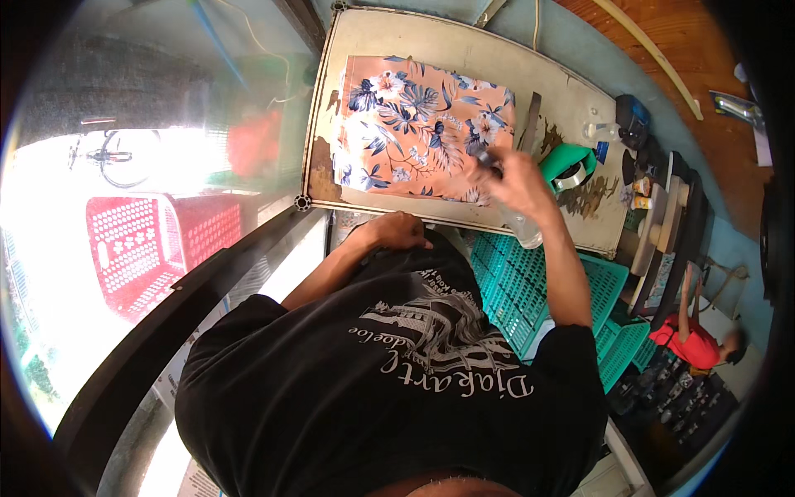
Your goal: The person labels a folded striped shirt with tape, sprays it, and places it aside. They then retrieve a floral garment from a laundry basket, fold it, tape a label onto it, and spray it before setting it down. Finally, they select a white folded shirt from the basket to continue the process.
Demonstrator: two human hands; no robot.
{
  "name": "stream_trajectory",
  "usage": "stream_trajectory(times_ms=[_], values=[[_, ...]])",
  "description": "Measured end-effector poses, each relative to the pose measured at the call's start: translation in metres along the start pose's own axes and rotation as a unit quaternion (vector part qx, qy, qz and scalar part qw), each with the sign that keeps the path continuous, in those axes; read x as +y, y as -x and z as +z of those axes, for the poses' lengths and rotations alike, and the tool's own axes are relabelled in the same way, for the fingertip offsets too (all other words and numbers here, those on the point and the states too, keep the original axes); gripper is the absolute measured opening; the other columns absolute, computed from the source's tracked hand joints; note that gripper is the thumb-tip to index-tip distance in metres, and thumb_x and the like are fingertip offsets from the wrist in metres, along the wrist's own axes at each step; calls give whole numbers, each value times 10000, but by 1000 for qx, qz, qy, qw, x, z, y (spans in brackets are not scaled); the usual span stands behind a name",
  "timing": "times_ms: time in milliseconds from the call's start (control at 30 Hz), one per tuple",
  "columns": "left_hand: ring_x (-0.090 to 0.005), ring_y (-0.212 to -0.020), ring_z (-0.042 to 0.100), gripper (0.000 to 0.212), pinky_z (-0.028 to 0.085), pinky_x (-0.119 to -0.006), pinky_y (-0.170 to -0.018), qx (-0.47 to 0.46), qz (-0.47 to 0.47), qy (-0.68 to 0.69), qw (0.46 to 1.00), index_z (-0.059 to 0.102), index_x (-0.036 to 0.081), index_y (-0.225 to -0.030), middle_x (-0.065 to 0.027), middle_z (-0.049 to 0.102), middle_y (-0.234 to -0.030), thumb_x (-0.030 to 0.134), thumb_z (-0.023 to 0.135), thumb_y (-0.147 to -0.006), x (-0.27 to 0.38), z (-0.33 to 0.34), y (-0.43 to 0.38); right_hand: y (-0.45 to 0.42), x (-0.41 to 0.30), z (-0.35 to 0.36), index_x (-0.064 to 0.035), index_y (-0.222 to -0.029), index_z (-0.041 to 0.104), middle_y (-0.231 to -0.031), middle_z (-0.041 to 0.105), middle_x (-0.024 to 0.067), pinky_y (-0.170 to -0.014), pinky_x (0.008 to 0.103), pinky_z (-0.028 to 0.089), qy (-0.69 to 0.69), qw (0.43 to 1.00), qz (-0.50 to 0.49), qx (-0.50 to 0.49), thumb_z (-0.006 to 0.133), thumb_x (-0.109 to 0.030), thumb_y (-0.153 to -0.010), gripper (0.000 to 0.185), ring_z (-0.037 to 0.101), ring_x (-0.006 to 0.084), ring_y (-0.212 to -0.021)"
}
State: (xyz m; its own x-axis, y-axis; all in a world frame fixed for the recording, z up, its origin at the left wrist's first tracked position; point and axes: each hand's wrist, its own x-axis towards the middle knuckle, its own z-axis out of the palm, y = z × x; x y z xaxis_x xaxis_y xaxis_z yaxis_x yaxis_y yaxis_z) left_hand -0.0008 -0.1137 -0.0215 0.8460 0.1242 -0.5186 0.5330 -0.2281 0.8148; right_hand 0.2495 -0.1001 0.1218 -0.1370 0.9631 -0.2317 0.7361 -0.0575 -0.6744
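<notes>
A folded peach cloth with a blue and white floral print (428, 130) lies flat on the worn, cream-coloured tabletop (577, 93). Over its near right corner, my right hand (522, 180) grips a clear spray bottle (526, 231). The bottle's dark spray head (489, 160) points toward the cloth, and the hand looks slightly blurred. My left hand (400, 231) rests curled against my dark shirt at the near table edge. Its fingertips are partly hidden, so whether it pinches the shirt is unclear.
Right of the cloth lie a dark flat strip (530, 121), a green object with a silvery ring (568, 166) and a small clear container (599, 131). Teal plastic crates (515, 292) stand below the table's right side. A red perforated basket (133, 248) is at left. A person in red (692, 341) is far right.
</notes>
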Motion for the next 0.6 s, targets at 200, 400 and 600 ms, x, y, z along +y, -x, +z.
stream_trajectory(times_ms=[200, 400, 600], values=[[-323, -850, 679, 499, 513, -431, -782, -13, -28, -10, 999, 737, 66, -946, -159, 715, -898, 545, 639, -846, 5, 0, -9, -14, 18, -50, 3, -935, 619, -750, 642, 87, -541, 304, 506, -252, 965, 24, 70, 538, -537, -948, 546, 676, 199, -587], [-322, -865, 682, 478, 515, -425, -803, 21, 9, 10, 1000, 730, 64, -999, -171, 714, -922, 510, 663, -839, -8, 10, -7, -38, 113, -94, -5, -983, 618, -902, 659, 78, -718, 322, 511, -70, 937, 155, 304, 669, -473, -881, 482, 654, 196, -789], [-256, -871, 673, 387, 517, -376, -781, 10, 36, 23, 999, 709, 31, -984, -153, 709, -918, 399, 688, -866, -13, 10, -2, -50, 242, -91, -23, -1100, 555, -964, 678, 113, -832, 362, 506, -77, 843, 256, 466, 782, -521, -747, 651, 652, 249, -908]])
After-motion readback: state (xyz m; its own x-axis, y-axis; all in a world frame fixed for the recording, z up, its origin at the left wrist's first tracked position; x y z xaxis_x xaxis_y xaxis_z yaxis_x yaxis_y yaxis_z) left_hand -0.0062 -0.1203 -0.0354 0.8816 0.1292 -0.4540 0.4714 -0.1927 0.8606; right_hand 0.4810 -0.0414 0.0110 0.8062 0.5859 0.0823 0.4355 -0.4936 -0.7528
